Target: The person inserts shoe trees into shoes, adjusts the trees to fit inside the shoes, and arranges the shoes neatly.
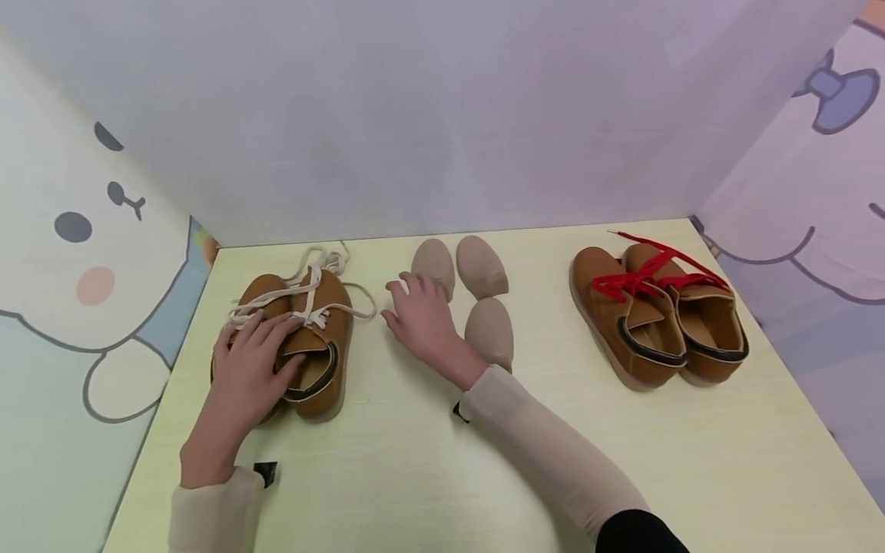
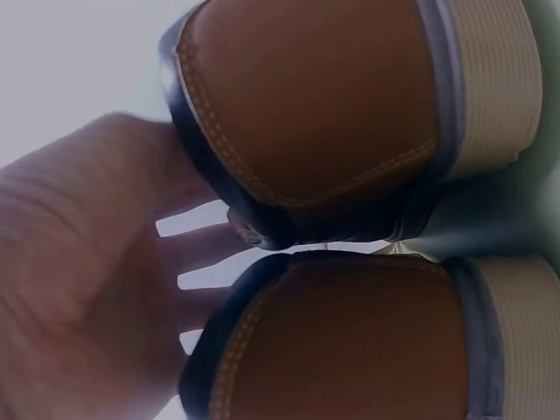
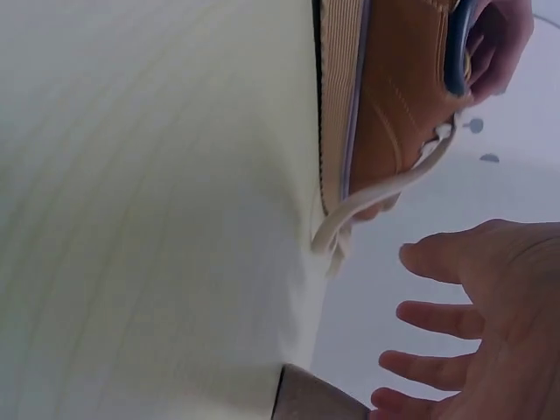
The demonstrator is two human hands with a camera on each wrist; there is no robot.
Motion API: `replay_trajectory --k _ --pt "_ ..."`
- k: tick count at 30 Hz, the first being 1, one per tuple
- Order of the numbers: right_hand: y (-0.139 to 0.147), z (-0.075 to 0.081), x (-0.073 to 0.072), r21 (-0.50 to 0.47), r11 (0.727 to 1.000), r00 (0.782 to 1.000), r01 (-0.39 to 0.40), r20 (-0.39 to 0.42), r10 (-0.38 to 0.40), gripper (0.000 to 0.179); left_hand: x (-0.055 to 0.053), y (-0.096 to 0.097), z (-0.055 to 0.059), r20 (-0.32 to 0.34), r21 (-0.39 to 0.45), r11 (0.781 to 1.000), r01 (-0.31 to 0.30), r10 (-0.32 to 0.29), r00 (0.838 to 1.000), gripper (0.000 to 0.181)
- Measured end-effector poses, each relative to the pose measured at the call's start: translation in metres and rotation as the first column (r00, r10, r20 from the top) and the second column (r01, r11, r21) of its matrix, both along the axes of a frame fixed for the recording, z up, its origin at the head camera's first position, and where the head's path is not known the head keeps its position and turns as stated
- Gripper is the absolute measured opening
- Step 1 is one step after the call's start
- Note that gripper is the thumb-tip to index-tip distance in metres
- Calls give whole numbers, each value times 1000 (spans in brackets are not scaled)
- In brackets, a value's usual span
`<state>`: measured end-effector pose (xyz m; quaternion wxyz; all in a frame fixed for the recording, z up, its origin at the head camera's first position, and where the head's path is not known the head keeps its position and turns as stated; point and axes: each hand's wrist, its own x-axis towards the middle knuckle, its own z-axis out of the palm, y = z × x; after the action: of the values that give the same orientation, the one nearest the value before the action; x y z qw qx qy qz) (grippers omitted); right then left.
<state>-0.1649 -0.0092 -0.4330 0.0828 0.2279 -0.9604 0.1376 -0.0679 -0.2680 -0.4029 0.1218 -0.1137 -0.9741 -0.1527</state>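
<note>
A pair of brown shoes (image 1: 329, 395) with loose white laces (image 1: 313, 292) stands at the left of the table. My left hand (image 1: 252, 369) rests over their openings, its fingers fairly straight and the thumb at the right shoe's opening; both heels (image 2: 324, 96) face the left wrist camera. Right of this pair, my right hand (image 1: 425, 319) is held over the table with its fingers spread, nothing gripped. Three beige toe-shaped shoe inserts lie beside it: a back left insert (image 1: 432, 261), a back right insert (image 1: 482, 265) and a front insert (image 1: 489, 330). My right hand partly covers the back left one.
Another brown pair (image 1: 646, 338) with red laces (image 1: 650, 273) stands on the right side of the pale table (image 1: 387, 476). A plain white backdrop (image 1: 442, 115) rises behind the table, with cartoon-printed panels at both sides.
</note>
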Motion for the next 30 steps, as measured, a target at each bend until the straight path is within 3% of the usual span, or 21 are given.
replay_trajectory --k 11,20,30 --pt "21 -4 -21 -32 997 997 74 -18 -75 34 -6 -6 -7 -49 54 998 -20 22 999 46" --pt "38 3 -38 -10 989 989 148 24 -148 35 -10 -2 -1 1 17 998 -55 55 998 44" --pt "44 4 -39 30 997 991 68 115 -71 33 -11 -1 2 17 -19 997 -75 75 997 42"
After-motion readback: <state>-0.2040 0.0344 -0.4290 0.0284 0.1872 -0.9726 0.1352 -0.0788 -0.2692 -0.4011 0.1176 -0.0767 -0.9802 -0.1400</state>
